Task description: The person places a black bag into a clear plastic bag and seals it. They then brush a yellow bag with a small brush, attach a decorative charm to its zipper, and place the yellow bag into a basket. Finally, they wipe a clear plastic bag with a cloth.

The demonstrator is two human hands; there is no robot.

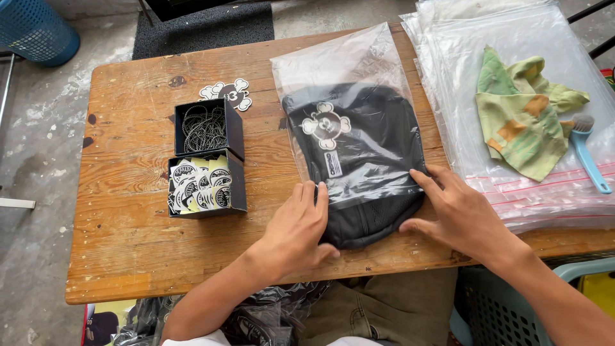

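Note:
A black cap (359, 147) with a white emblem lies partly inside a clear plastic bag (339, 64) on the wooden table (128, 243). Its lower part sticks out of the bag's open end toward me. My left hand (298, 230) rests flat on the cap's lower left edge, fingers together. My right hand (458, 214) presses on the bag's lower right edge, fingers spread, thumb toward the cap's bottom.
Two black open boxes stand at left: one (208, 128) holds metal chains, the other (205, 186) holds round stickers. A sticker (225, 94) lies behind them. At right, a stack of clear zip bags (512, 192) carries a green-yellow cloth (522, 115) and a blue brush (586, 150). A blue bin (35, 29) stands on the floor.

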